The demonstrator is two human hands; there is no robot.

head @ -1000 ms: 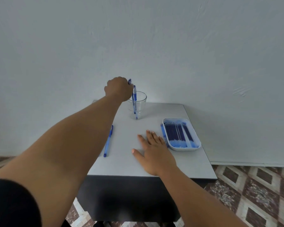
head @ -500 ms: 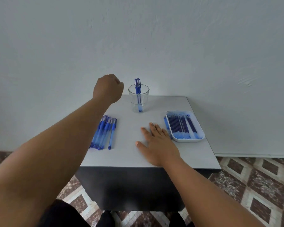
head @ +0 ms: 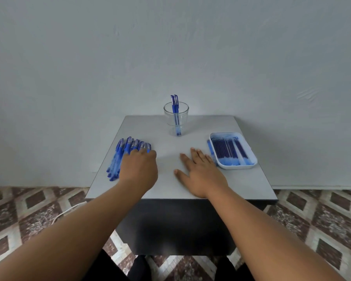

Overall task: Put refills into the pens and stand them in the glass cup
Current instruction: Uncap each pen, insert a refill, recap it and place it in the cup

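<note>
Both arms reach forward, bare from wrist to above the elbow. The left hand (head: 138,168) is palm down, knuckles up, fingers (head: 143,152) bent forward and downward at the tips; the picture is blurred there, so whether they pinch anything cannot be told. The right hand (head: 201,175) lies flat, palm down, fingers (head: 195,154) straight and a little spread, thumb out to its left side. The two hands sit near each other, apart, with the left wrist level and the right forearm angling in from the lower right.
</note>
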